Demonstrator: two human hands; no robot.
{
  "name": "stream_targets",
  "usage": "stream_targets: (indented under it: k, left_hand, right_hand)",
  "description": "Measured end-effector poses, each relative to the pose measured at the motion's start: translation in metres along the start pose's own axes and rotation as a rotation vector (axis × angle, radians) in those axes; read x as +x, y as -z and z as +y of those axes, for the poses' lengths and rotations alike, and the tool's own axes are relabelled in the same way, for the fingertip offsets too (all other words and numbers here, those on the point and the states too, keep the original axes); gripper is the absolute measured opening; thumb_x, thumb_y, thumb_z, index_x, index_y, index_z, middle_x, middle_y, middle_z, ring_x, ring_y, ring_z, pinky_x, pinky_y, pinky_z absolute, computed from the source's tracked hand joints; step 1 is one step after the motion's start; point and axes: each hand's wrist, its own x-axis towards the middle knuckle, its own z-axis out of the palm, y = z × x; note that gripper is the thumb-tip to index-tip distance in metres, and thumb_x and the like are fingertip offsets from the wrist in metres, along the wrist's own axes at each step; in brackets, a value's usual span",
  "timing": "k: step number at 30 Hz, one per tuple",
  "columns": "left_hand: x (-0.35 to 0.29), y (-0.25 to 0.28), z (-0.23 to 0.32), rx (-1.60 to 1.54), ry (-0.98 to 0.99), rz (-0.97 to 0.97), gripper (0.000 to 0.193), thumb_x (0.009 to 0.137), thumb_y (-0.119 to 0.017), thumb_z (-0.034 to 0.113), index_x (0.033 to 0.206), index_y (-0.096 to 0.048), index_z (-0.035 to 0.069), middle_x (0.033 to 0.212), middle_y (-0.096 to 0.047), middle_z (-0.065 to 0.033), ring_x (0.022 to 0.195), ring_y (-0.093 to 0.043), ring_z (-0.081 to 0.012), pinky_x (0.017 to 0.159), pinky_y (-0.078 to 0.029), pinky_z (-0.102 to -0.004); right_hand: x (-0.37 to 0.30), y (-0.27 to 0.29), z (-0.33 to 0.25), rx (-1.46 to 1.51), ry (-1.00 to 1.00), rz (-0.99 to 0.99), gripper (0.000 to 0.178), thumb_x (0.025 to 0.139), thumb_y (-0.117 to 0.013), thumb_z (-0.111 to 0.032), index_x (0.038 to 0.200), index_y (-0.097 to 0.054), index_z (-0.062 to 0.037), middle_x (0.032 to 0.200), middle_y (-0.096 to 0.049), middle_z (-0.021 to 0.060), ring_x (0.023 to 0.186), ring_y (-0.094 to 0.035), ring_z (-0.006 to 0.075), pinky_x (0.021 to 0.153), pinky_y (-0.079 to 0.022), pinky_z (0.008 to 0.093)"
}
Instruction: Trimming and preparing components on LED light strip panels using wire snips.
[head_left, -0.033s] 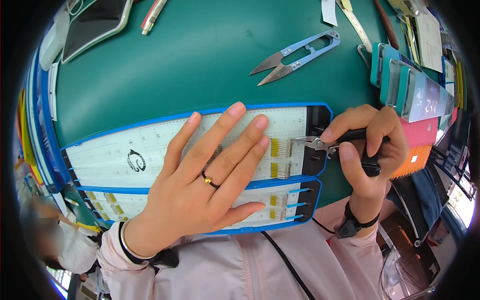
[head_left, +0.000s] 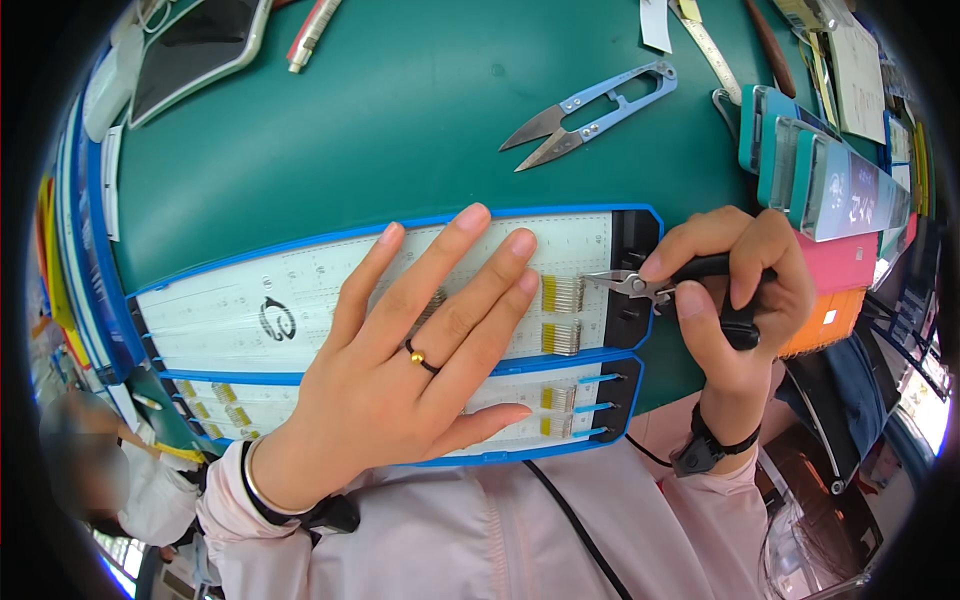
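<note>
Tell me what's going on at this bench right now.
A person is working on a white, blue-edged board lying on a green mat. The left hand presses flat on the board, fingers spread. The right hand holds small black-handled pliers, their tips at a bundle of yellow-ended wires near the board's right end. A second similar bundle sits just below. Thread snips lie unused farther back.

The left hand [head_left: 420,350] lies flat, palm down, fingers spread and stretched forward, a ring on one finger. The right hand [head_left: 735,290] is curled in a closed grip, thumb forward, wrist bent.
</note>
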Motion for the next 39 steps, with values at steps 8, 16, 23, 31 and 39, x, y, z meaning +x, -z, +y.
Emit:
stream_targets:
  k: [8, 16, 23, 31, 39]
  left_hand:
    - [-0.034, 0.029, -0.007, 0.019, 0.174, 0.077, 0.064, 0.094, -0.057, 0.04, 0.142, -0.044, 0.0, 0.146, -0.044, -0.0233, 0.139, -0.033, -0.0472, 0.114, -0.022, -0.0557]
    - [-0.064, 0.009, -0.008, 0.131, 0.35, -0.037, 0.069, 0.087, -0.044, 0.064, 0.138, -0.055, 0.019, 0.149, -0.046, -0.002, 0.14, -0.036, -0.0327, 0.114, -0.02, -0.0563]
    - [-0.065, 0.0, -0.013, 0.131, 0.351, -0.006, 0.068, 0.09, -0.035, 0.067, 0.138, -0.056, 0.025, 0.148, -0.048, 0.0012, 0.14, -0.037, -0.0317, 0.114, -0.018, -0.0573]
    - [-0.067, 0.001, -0.016, 0.187, 0.28, -0.07, 0.073, 0.093, -0.032, 0.069, 0.136, -0.057, 0.016, 0.146, -0.049, -0.0064, 0.139, -0.035, -0.0435, 0.113, -0.015, -0.0609]
    - [-0.067, 0.0, -0.017, 0.186, 0.283, -0.063, 0.072, 0.093, -0.033, 0.068, 0.135, -0.057, 0.016, 0.146, -0.05, -0.0065, 0.138, -0.036, -0.0446, 0.113, -0.016, -0.0611]
  right_hand:
    - [-0.013, 0.002, -0.004, 0.133, -0.06, 0.1, 0.035, 0.078, -0.066, 0.004, 0.088, -0.034, -0.0069, 0.092, -0.064, 0.0251, 0.076, -0.057, 0.0141, 0.07, -0.049, 0.0238]
    - [-0.015, -0.009, -0.015, 0.006, -0.107, 0.143, 0.039, 0.079, -0.072, -0.01, 0.087, -0.034, -0.0079, 0.088, -0.064, 0.0232, 0.074, -0.057, 0.0174, 0.069, -0.047, 0.0258]
    - [0.001, -0.041, -0.029, 0.085, -0.059, 0.103, 0.037, 0.08, -0.073, -0.005, 0.089, -0.037, -0.0078, 0.092, -0.065, 0.0256, 0.066, -0.059, 0.0175, 0.065, -0.051, 0.0278]
    - [0.023, -0.047, -0.014, -0.01, 0.037, -0.266, 0.033, 0.074, -0.071, 0.005, 0.085, -0.042, -0.007, 0.092, -0.067, 0.0295, 0.064, -0.063, 0.0202, 0.058, -0.051, 0.0286]
    - [0.019, -0.054, -0.009, 0.025, 0.039, -0.211, 0.035, 0.071, -0.075, 0.005, 0.081, -0.044, -0.007, 0.09, -0.068, 0.0297, 0.068, -0.067, 0.0226, 0.057, -0.054, 0.03]
